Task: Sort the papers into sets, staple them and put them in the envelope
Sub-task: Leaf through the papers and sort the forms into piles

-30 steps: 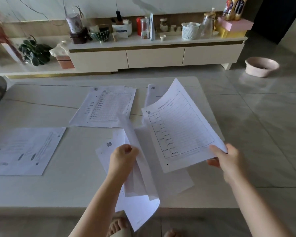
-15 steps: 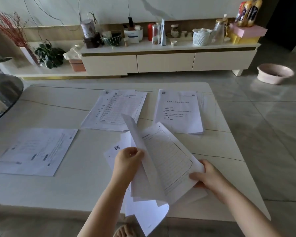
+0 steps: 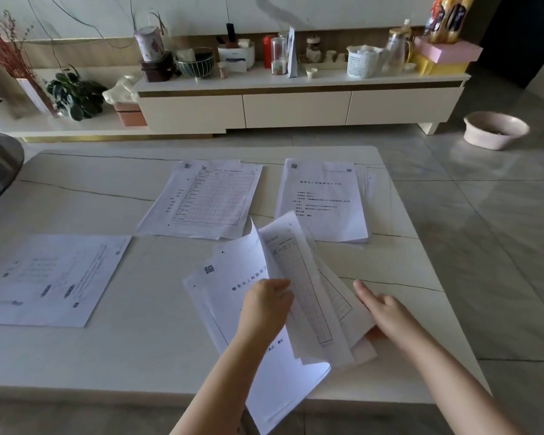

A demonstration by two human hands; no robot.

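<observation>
At lower centre, the left hand [image 3: 266,306] grips fanned unsorted sheets [image 3: 299,296] while the right hand [image 3: 382,312], fingers straight, touches their edge; best peel one sheet cleanly.

We see the left hand [image 3: 266,304] gripping a fanned stack of papers [image 3: 299,296], its fingers [image 3: 281,285] curled over a lifted sheet. The right hand [image 3: 382,312] rests on the stack's right edge, fingers straight. Beyond the fingers, two sorted sets lie flat on the worktop [image 3: 145,350]: a table sheet set [image 3: 206,199] and a cover page set [image 3: 324,200]. A third set [image 3: 49,279] lies well left of the left fingers.
</observation>
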